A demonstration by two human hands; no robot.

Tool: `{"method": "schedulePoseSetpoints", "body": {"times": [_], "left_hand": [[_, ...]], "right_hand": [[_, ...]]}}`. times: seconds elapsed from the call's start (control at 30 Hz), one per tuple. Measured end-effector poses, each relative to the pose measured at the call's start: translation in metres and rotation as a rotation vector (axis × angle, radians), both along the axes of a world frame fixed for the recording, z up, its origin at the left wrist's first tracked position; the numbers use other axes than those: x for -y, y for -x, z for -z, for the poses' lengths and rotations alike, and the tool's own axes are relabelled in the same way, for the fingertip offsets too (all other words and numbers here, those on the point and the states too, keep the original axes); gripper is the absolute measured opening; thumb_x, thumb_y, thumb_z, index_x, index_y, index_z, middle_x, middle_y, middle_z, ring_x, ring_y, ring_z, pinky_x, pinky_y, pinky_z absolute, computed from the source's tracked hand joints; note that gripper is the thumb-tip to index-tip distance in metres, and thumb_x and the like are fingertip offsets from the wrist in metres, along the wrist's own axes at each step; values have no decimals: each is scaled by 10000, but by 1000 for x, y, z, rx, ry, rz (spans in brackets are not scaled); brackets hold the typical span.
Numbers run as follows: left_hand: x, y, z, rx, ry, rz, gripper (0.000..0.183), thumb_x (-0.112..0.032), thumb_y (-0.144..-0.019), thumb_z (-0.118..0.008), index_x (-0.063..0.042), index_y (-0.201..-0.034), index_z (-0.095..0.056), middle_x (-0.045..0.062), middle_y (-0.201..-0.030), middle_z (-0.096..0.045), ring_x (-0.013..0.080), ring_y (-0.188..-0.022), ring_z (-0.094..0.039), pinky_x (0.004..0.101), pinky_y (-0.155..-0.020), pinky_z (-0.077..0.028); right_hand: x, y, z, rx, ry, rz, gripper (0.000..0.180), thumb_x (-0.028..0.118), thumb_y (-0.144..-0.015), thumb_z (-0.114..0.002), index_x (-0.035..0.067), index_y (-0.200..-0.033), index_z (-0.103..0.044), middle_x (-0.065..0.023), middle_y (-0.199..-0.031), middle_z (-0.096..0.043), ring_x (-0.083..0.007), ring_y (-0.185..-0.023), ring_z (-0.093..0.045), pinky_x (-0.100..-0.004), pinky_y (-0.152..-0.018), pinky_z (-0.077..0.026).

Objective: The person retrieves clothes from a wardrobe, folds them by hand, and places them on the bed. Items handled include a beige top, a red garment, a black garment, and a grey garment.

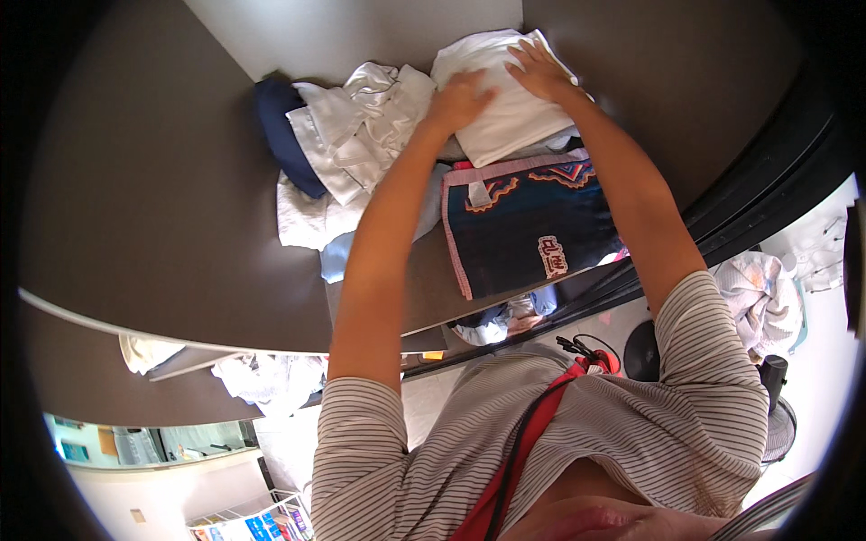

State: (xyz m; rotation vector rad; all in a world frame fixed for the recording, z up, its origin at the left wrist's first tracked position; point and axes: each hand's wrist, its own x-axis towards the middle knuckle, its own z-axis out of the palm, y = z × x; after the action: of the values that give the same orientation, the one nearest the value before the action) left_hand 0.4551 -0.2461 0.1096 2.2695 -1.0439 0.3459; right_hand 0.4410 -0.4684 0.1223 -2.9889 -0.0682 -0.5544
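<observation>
A folded white garment (500, 115) lies on top of a grey cloth, at the back of a dark brown shelf. My right hand (539, 71) is spread flat on it near its right edge, fingers apart. Over its left part is my left hand (461, 101), blurred, thumb apart from the fingers; whether it touches the cloth is hard to tell. Left of it sits a heap of crumpled satin-like white clothing (365, 128) with a navy garment (287, 135) along its side. In front lies a folded dark blue textile (528, 216) with a pink border and colourful patterns.
The shelf's brown side panel (149, 169) rises at left; a black door frame (751, 189) curves along the right. Lower shelves hold more white clothes (270, 379). A fan (779, 426) and a cloth bundle (761, 297) stand to my right. A white wire rack (254, 517) is at lower left.
</observation>
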Motion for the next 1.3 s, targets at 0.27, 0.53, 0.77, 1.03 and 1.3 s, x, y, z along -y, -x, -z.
{"method": "schedulePoseSetpoints", "body": {"times": [0.27, 0.53, 0.77, 1.03, 1.3], "left_hand": [[-113, 18, -43, 20, -524, -746, 577, -413, -769, -635, -197, -1282, -486, 167, -1284, -512, 387, -1175, -484, 631, -970, -294], [-95, 57, -76, 334, 226, -327, 302, -219, -749, -703, -35, -983, -649, 115, -734, -640, 255, -655, -610, 351, -615, -473], [-70, 143, -90, -72, 528, 110, 225, -82, -856, -642, 5, -1060, -601, 53, -870, -658, 101, -798, -601, 241, -720, -481], [-127, 147, -71, 675, 395, -490, 448, -235, -817, -675, -70, -1211, -540, 159, -1200, -557, 303, -1109, -526, 419, -943, -411], [-195, 92, -53, 74, 92, -1108, 836, -390, -753, -711, -199, -1422, -247, 309, -1391, -336, 436, -1237, -416, 501, -996, -359]], "right_hand": [[-53, 30, -12, 231, 109, -79, 746, 555, -824, -530, 141, -1415, -343, -139, -1521, -170, -328, -1406, -124, -472, -1123, -136], [-146, 69, 2, 366, -485, -632, 1067, 579, -648, -730, 6, -1414, -259, -274, -1458, -202, -426, -1358, -187, -438, -1119, -180], [-146, 95, -19, 434, -1101, -751, 319, 110, -779, -682, 32, -1069, -574, -77, -939, -650, -175, -841, -608, -317, -752, -482], [-56, 187, -62, 837, -1628, -320, 284, 75, -733, -713, -2, -992, -626, -64, -907, -650, -161, -785, -582, -314, -706, -479], [13, 290, 49, 692, -1621, 21, 352, 102, -720, -711, 20, -1047, -612, -86, -957, -643, -208, -831, -593, -342, -738, -488]]}}
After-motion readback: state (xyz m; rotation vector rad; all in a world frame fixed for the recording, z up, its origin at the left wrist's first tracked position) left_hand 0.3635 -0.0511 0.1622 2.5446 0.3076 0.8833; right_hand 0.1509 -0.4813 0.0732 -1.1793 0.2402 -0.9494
